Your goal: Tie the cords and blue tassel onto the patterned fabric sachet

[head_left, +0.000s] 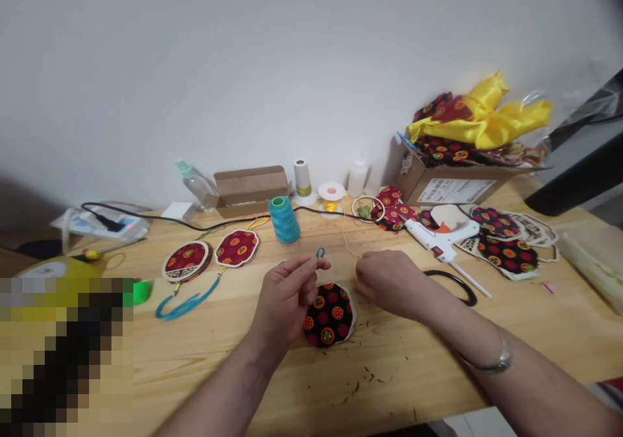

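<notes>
My left hand (292, 291) pinches a blue thread (320, 253), whose small loop sticks up above the fingertips. To its right, my right hand (387, 284) has its fingers closed on a thin yellow cord (346, 239). That cord runs back toward a white spool wound with yellow cord (331, 206). Between and below the hands lies a black floral fabric piece (329, 317) with a pale scalloped edge, partly covered by my left hand. A cone of blue thread (283, 221) stands upright behind my left hand.
Two red ornaments (237, 249) lie at left, one with a blue tassel (187, 304). A white glue gun (440, 236) and black ring (457, 286) are at right. Behind stand a cardboard box of fabric (452, 187) and bottles (357, 178). A black cable (233, 221) crosses the table.
</notes>
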Tool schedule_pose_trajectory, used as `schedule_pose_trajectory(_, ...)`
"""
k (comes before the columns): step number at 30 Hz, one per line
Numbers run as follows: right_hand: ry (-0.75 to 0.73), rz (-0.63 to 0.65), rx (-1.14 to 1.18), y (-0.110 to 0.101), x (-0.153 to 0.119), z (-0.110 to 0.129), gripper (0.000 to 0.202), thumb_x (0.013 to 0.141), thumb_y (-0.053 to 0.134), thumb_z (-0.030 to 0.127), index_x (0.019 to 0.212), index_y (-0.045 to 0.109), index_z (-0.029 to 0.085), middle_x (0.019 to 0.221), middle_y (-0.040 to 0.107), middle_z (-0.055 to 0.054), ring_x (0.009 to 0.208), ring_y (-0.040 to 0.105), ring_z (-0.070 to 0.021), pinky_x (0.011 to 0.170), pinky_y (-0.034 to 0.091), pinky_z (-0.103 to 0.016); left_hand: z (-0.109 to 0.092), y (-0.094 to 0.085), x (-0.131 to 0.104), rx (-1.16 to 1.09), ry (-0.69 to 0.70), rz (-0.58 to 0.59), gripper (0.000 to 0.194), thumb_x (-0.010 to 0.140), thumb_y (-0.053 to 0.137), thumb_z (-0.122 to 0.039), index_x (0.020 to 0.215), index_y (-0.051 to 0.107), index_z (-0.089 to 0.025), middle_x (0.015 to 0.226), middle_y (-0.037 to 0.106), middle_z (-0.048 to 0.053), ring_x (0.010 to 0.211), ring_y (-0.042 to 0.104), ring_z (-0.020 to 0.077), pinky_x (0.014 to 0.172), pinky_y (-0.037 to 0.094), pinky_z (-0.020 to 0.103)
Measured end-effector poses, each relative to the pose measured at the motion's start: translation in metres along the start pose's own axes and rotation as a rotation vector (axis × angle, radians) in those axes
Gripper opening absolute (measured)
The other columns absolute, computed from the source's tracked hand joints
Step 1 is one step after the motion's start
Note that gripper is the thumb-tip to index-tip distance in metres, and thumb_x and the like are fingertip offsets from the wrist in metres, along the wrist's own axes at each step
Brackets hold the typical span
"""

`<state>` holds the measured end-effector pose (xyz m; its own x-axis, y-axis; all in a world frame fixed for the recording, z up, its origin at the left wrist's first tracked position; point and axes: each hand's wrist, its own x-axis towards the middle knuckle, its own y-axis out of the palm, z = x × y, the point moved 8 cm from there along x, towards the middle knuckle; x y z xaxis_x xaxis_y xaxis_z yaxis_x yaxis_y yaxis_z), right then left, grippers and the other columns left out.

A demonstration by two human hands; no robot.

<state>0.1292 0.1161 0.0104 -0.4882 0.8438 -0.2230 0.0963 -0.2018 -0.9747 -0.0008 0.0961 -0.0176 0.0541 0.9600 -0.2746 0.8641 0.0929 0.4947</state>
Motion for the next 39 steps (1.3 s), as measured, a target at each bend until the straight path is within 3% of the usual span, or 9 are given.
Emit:
schedule_pose_trajectory(4,-0.042,-0.001,0.11,0.001,0.004,-0.001,0.023,0.078,0.047,0.015,0.075,0.07,0.015,0.077,0.07,-0.009,0.07,0.064,-0.0217,0.056,0.039,-0.028,0.0,0.001,0.0,0.003,-0.001,0.007,0.017,0.07,0.069,-0.024,0.071,0.069,-0.007,0.043,0.026,-0.009,0.04,0.019,0.0012,0.039,0.014,0.017)
schedule_pose_trajectory(10,-0.216,0.0,0.706,-0.012,-0.005,-0.001,0.016,0.078,0.052,0.02,0.078,0.067,0.016,0.067,0.064,0.0,0.06,0.053,-0.0101,0.054,0.037,-0.021,0.003,0.005,-0.002,0.058,-0.005,0.016,0.019,0.072,0.067,-0.027,0.071,0.069,-0.008,0.042,0.025,-0.01,0.039,0.021,0.0013,0.039,0.015,0.017)
schedule_pose_trajectory(14,-0.202,0.176,1.071,-0.002,-0.006,0.006,0.014,0.08,0.053,0.026,0.08,0.061,0.015,0.059,0.057,0.003,0.047,0.046,-0.0062,0.044,0.034,-0.018,0.0,0.004,-0.004,0.123,0.048,-0.004,0.019,0.072,0.067,-0.028,0.073,0.07,-0.009,0.041,0.027,-0.009,0.039,0.024,0.0016,0.039,0.017,0.017)
schedule_pose_trajectory(17,-0.187,0.358,1.272,0.01,-0.006,0.014,0.012,0.081,0.052,0.027,0.078,0.054,0.015,0.063,0.061,0.002,0.041,0.045,-0.0041,0.039,0.031,-0.017,-0.004,0.003,-0.005,0.168,0.108,-0.019,0.019,0.073,0.066,-0.029,0.076,0.07,-0.011,0.041,0.03,-0.008,0.039,0.026,0.0023,0.041,0.018,0.018)
schedule_pose_trajectory(22,-0.195,0.453,1.385,0.019,-0.006,0.015,0.014,0.079,0.056,0.027,0.076,0.055,0.013,0.054,0.056,0.004,0.04,0.043,-0.0025,0.039,0.03,-0.015,-0.005,0.001,-0.007,0.33,0.15,-0.046,0.022,0.074,0.064,-0.033,0.079,0.071,-0.013,0.041,0.035,-0.007,0.041,0.029,0.0038,0.042,0.021,0.019)
schedule_pose_trajectory(29,-0.13,0.389,1.592,0.017,0.0,0.006,0.018,0.076,0.062,0.03,0.078,0.06,0.012,0.053,0.057,0.004,0.038,0.04,-0.0015,0.037,0.027,-0.015,0.005,0.0,-0.005,0.517,0.087,-0.038,0.026,0.072,0.065,-0.038,0.078,0.072,-0.014,0.04,0.04,-0.006,0.04,0.031,0.0046,0.041,0.021,0.019)
schedule_pose_trajectory(39,-0.078,0.338,1.666,0.02,0.004,0.001,0.022,0.075,0.064,0.032,0.078,0.06,0.011,0.052,0.059,0.002,0.036,0.04,-0.0019,0.035,0.026,-0.017,0.011,0.005,-0.006,0.537,0.004,0.017,0.027,0.071,0.066,-0.038,0.083,0.074,-0.015,0.039,0.04,-0.006,0.038,0.031,0.0045,0.039,0.019,0.019)
